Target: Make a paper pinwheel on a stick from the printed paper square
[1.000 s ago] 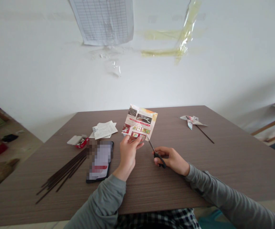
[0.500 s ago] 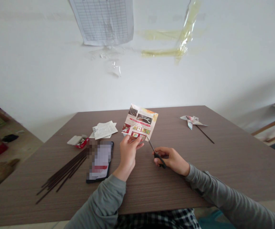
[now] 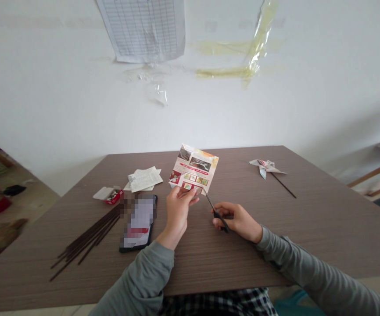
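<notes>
A printed sheet of paper (image 3: 195,166), roughly square with pictures and red bands, is held up above the table. My left hand (image 3: 178,208) pinches its lower edge between thumb and fingers. My right hand (image 3: 239,219) grips black-handled scissors (image 3: 221,220), fingers around the handles. The scissor blades point up and left, and their tips meet the sheet's lower right corner. Whether the blades are apart there is too small to tell.
Left of my hands are a phone (image 3: 139,223), several thin dark sticks (image 3: 89,235), an open small red-and-white box (image 3: 111,195) and a few paper sheets (image 3: 145,179). A paper pinwheel (image 3: 266,167) on a stick lies at the back right. A wall stands behind the table (image 3: 308,245).
Almost nothing differs. The paper and both hands have shifted very slightly, with the scissor tips still at the same corner.
</notes>
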Tool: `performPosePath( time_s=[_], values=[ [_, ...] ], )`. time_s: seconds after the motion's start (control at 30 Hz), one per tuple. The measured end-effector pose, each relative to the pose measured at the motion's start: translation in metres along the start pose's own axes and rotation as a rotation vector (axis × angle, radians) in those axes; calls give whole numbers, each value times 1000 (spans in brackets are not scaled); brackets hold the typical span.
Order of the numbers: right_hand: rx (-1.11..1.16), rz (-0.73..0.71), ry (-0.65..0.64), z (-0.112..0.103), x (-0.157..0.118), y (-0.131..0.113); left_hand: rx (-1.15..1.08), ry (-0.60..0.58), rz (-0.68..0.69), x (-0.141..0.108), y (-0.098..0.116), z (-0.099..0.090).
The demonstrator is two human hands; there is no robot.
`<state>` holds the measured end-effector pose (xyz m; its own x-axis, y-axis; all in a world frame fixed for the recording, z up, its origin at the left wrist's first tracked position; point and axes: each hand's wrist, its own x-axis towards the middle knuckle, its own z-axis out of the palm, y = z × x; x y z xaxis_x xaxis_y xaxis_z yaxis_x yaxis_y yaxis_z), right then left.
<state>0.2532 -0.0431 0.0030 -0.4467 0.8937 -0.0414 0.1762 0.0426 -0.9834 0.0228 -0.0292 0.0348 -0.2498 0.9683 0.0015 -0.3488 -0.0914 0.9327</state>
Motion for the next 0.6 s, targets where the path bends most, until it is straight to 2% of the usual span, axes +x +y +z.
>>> performPosePath(
  time_s=[0.6],
  values=[
    [-56,-14,24,3,1,2,-3,-11,-13,0,-1,1]
  ],
)
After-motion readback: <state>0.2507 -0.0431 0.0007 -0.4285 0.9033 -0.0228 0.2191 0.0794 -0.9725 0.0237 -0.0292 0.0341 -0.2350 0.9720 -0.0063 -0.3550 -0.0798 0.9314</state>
